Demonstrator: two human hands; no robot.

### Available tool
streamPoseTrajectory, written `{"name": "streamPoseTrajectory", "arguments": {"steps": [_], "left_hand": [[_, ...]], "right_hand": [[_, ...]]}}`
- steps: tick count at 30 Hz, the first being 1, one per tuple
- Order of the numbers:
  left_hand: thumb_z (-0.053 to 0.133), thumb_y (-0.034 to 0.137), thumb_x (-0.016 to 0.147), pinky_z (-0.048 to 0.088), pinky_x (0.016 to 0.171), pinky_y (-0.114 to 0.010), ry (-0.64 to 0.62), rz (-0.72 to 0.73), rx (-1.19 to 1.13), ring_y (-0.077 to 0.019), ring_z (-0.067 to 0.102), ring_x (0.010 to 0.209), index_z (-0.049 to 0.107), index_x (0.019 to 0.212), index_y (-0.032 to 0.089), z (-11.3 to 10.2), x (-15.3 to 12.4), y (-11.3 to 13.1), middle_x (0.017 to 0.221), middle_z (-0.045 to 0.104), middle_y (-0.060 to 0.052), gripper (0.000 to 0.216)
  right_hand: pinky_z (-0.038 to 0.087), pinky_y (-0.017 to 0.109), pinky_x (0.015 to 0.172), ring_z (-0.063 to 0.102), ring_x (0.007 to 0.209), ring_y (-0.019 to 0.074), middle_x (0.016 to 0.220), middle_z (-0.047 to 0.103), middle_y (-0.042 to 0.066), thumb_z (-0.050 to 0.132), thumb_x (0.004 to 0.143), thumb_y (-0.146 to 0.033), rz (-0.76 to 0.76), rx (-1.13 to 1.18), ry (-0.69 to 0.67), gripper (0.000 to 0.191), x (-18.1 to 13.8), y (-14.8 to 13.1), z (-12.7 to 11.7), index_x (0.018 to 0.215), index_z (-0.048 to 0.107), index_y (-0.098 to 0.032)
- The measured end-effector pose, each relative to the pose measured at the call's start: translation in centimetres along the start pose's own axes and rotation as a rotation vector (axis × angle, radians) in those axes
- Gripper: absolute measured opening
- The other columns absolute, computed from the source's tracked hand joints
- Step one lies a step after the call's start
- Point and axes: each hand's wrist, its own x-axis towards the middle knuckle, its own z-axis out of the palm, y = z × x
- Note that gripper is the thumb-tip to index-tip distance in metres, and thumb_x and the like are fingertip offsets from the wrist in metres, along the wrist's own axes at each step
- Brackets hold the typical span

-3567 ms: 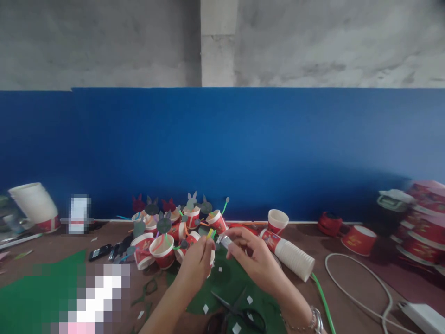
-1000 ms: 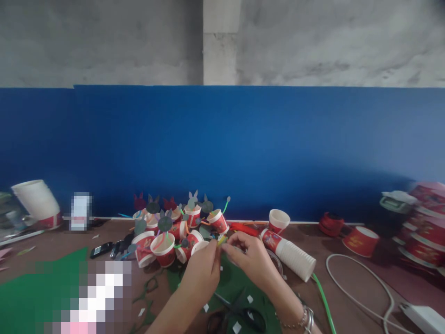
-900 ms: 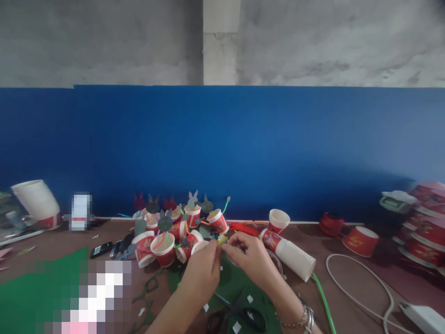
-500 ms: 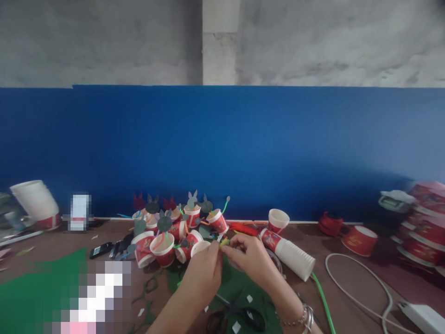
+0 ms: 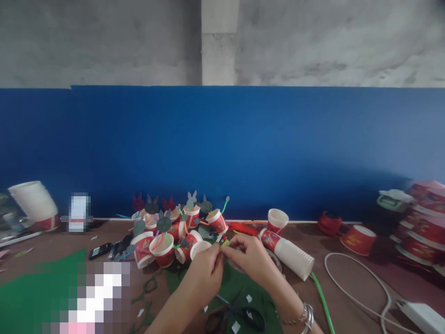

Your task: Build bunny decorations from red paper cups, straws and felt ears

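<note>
My left hand (image 5: 207, 263) and my right hand (image 5: 251, 254) meet fingertip to fingertip over the table. Both are closed in a pinch on a small yellow piece (image 5: 225, 242), whose exact kind is too small to tell. A white bit (image 5: 219, 238) shows just beyond my left fingertips. Close behind my left hand is a white-rimmed paper cup (image 5: 200, 248), partly covered by it. To the left stand and lie several red and white paper cups (image 5: 162, 250) with rabbit-eared paper heads (image 5: 164, 223) and coloured pipe cleaners. Below my wrists, black-handled scissors (image 5: 233, 311) rest on green sheet material (image 5: 227, 280).
On the right lie a long stack of paper cups (image 5: 295, 257), a green pipe cleaner (image 5: 322, 297), a white cable (image 5: 368, 264) and an overturned red cup (image 5: 359, 240). Piled red tubs (image 5: 426, 222) stand far right. A blue partition (image 5: 222, 148) closes off the back.
Both hands keep almost the same place and the same pinch on the yellow piece, with only slight finger movement. The whole view has shifted very slightly.
</note>
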Motion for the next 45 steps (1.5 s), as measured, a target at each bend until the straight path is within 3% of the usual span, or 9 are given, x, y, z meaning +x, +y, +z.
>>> {"name": "streamPoseTrajectory", "arguments": {"steps": [11, 17, 21, 29, 34, 39, 45], "left_hand": [[0.033, 0.031, 0.091, 0.027, 0.056, -0.026, -0.036, -0.050, -0.199, -0.0136, 0.041, 0.061, 0.039, 0.069, 0.021, -0.4, 0.0, 0.4, 0.065, 0.045, 0.003, 0.025], [0.036, 0.033, 0.090, 0.029, 0.054, -0.024, -0.023, -0.120, -0.417, -0.0112, 0.037, 0.059, 0.043, 0.071, 0.019, 0.1, 0.3, -0.1, 0.064, 0.042, 0.004, 0.025], [0.040, 0.040, 0.088, 0.027, 0.051, -0.022, -0.037, -0.169, -0.582, -0.0096, 0.034, 0.055, 0.044, 0.073, 0.018, 0.7, 0.6, -0.9, 0.061, 0.037, 0.006, 0.027], [0.051, 0.048, 0.079, 0.025, 0.048, -0.019, -0.035, -0.292, -0.760, -0.0077, 0.034, 0.052, 0.046, 0.072, 0.018, 0.4, 0.8, -0.5, 0.059, 0.037, 0.007, 0.032], [0.050, 0.049, 0.078, 0.021, 0.040, -0.018, -0.051, -0.360, -0.775, -0.0061, 0.030, 0.042, 0.044, 0.073, 0.019, 0.2, 0.7, 0.0, 0.051, 0.036, 0.009, 0.030], [0.050, 0.051, 0.078, 0.026, 0.036, -0.018, -0.074, -0.345, -0.792, -0.0072, 0.037, 0.040, 0.043, 0.072, 0.020, 0.2, 0.5, 0.0, 0.050, 0.042, 0.008, 0.032], [0.056, 0.054, 0.073, 0.011, 0.039, -0.017, -0.111, -0.438, -0.938, -0.0030, 0.018, 0.039, 0.042, 0.076, 0.020, 0.0, 0.7, 0.1, 0.049, 0.029, 0.013, 0.036]], "right_hand": [[0.035, 0.021, 0.049, 0.050, 0.055, 0.0128, 0.059, 0.060, 0.000, 0.059, 0.075, -0.036, -0.028, 0.036, -0.015, 0.020, -0.5, -0.4, -0.1, 0.068, 0.064, -0.017], [0.029, 0.021, 0.046, 0.040, 0.048, 0.0114, 0.049, 0.045, -0.005, 0.060, 0.074, -0.031, -0.087, -0.077, 0.045, 0.018, -0.9, -1.4, -0.5, 0.085, 0.067, -0.020], [0.035, 0.023, 0.052, 0.047, 0.054, 0.0130, 0.057, 0.054, -0.002, 0.059, 0.074, -0.031, -0.120, -0.092, 0.046, 0.015, -1.0, -1.7, -0.5, 0.077, 0.068, -0.019], [0.041, 0.026, 0.060, 0.055, 0.064, 0.0171, 0.069, 0.062, 0.002, 0.065, 0.071, -0.036, -0.135, -0.113, 0.113, 0.022, -0.9, -1.4, -0.3, 0.084, 0.070, -0.019], [0.042, 0.027, 0.062, 0.056, 0.065, 0.0171, 0.069, 0.063, 0.002, 0.065, 0.072, -0.038, -0.146, -0.106, 0.116, 0.022, -0.8, -1.4, -0.2, 0.083, 0.070, -0.020], [0.043, 0.027, 0.064, 0.057, 0.067, 0.0176, 0.071, 0.065, 0.003, 0.066, 0.071, -0.039, -0.152, -0.094, 0.128, 0.023, -0.7, -1.2, -0.1, 0.083, 0.071, -0.020], [0.042, 0.026, 0.061, 0.056, 0.063, 0.0169, 0.068, 0.065, 0.002, 0.065, 0.072, -0.037, -0.148, -0.092, 0.113, 0.021, -0.6, -1.2, -0.2, 0.082, 0.071, -0.019]]}}
